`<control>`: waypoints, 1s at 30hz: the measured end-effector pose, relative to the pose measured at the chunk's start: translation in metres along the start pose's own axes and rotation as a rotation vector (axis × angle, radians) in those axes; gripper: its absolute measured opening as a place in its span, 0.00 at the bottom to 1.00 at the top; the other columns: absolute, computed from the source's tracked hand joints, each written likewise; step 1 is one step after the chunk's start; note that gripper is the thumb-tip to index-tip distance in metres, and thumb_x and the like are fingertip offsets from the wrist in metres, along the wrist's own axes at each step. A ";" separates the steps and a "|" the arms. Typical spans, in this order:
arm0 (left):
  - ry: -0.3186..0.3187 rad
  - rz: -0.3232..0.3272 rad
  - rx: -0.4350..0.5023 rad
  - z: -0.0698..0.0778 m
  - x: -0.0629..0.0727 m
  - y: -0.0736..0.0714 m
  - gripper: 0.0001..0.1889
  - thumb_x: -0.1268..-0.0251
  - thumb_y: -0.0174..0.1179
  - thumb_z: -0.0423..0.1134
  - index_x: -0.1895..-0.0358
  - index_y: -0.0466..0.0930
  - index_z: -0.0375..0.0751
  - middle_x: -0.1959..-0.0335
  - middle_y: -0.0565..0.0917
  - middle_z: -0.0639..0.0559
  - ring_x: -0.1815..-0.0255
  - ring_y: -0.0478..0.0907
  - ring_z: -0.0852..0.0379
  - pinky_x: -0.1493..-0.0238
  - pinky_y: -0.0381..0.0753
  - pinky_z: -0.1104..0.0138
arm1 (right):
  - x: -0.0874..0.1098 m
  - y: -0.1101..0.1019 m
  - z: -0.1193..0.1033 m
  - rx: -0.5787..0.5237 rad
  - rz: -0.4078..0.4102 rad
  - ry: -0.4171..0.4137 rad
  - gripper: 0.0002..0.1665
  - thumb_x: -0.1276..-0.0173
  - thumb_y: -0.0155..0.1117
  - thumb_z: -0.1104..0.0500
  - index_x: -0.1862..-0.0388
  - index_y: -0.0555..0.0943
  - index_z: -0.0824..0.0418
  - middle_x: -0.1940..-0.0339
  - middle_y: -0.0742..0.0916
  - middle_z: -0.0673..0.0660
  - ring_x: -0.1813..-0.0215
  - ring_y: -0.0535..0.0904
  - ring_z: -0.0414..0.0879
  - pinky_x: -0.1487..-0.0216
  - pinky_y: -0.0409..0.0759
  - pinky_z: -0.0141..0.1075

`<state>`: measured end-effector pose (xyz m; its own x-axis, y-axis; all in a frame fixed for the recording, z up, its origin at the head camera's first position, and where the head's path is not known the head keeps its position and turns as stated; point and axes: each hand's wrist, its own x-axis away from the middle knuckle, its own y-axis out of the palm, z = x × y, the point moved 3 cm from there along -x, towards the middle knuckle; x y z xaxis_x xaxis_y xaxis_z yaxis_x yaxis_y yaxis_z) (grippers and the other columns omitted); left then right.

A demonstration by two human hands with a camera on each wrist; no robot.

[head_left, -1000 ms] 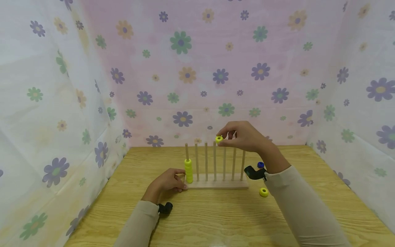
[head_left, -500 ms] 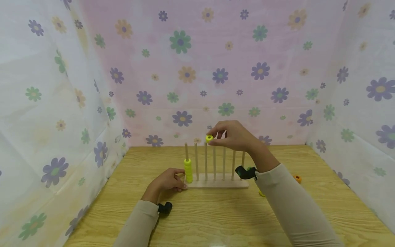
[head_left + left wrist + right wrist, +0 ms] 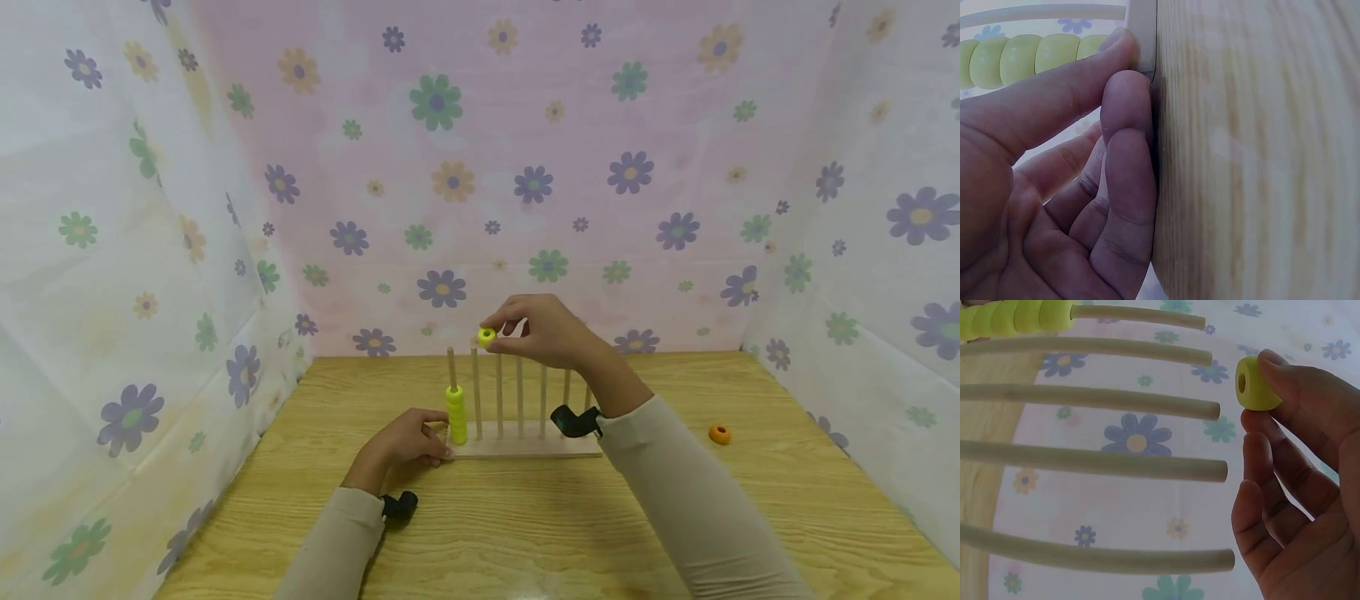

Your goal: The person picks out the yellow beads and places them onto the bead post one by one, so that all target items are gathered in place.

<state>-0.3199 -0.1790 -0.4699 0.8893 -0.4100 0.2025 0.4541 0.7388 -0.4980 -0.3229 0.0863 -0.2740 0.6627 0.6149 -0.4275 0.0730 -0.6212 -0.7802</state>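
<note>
A pale wooden peg rack [image 3: 525, 450] stands on the table, with several upright pegs in a row. Yellow beads [image 3: 456, 417] are stacked on its leftmost peg, whose top stays bare. My left hand [image 3: 405, 437] holds the left end of the rack's base; in the left wrist view its thumb lies at the base's corner and the other fingers are curled. My right hand [image 3: 543, 333] pinches one yellow bead [image 3: 1249, 384] between thumb and fingertips. That bead hangs just above the peg tops, near the second peg [image 3: 476, 392] from the left, its hole visible and not on a peg.
An orange bead [image 3: 720, 434] lies on the wooden table [image 3: 480, 533] to the right of the rack. My right forearm [image 3: 697, 500] covers part of the table and the rack's right end. Flowered cloth [image 3: 480, 208] hangs behind and at both sides.
My right hand has moved left with the yellow bead, from about the fourth peg to near the second. Its arm now hides the loose blue and yellow beads; the orange bead came into view.
</note>
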 end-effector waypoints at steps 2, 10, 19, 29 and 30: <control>-0.002 0.002 0.004 0.000 0.000 0.000 0.39 0.38 0.74 0.34 0.24 0.69 0.37 0.70 0.90 0.48 0.72 0.86 0.55 0.64 0.88 0.62 | -0.002 0.002 -0.002 -0.008 0.001 -0.001 0.15 0.30 0.75 0.52 0.46 0.90 0.49 0.53 0.89 0.44 0.53 0.83 0.40 0.57 0.86 0.36; 0.007 0.004 0.009 0.002 0.003 0.000 0.39 0.38 0.75 0.35 0.24 0.69 0.37 0.70 0.90 0.48 0.72 0.86 0.54 0.64 0.89 0.61 | -0.008 0.011 -0.010 -0.036 0.012 0.007 0.15 0.31 0.76 0.54 0.46 0.90 0.51 0.53 0.90 0.47 0.58 0.82 0.41 0.59 0.85 0.37; 0.006 0.007 0.000 0.003 0.004 -0.001 0.38 0.38 0.75 0.36 0.25 0.71 0.39 0.70 0.90 0.48 0.72 0.86 0.55 0.64 0.88 0.61 | -0.016 0.023 -0.014 -0.005 0.021 -0.003 0.15 0.31 0.75 0.52 0.47 0.91 0.51 0.53 0.91 0.46 0.58 0.82 0.39 0.59 0.84 0.35; 0.003 -0.002 0.013 0.003 0.002 -0.001 0.38 0.38 0.75 0.36 0.24 0.70 0.37 0.70 0.90 0.48 0.73 0.86 0.55 0.64 0.88 0.61 | -0.021 0.031 -0.016 -0.003 0.032 0.004 0.14 0.31 0.75 0.54 0.48 0.91 0.52 0.54 0.92 0.47 0.59 0.82 0.38 0.61 0.83 0.34; 0.001 -0.003 0.014 0.003 0.002 -0.001 0.39 0.38 0.75 0.36 0.24 0.70 0.37 0.70 0.90 0.48 0.73 0.86 0.55 0.64 0.88 0.61 | -0.022 0.032 -0.016 -0.003 0.035 0.004 0.14 0.31 0.75 0.54 0.48 0.91 0.52 0.54 0.92 0.47 0.59 0.82 0.37 0.61 0.83 0.34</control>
<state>-0.3179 -0.1791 -0.4669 0.8880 -0.4127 0.2027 0.4571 0.7449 -0.4859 -0.3229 0.0456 -0.2821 0.6677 0.5911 -0.4525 0.0522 -0.6435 -0.7637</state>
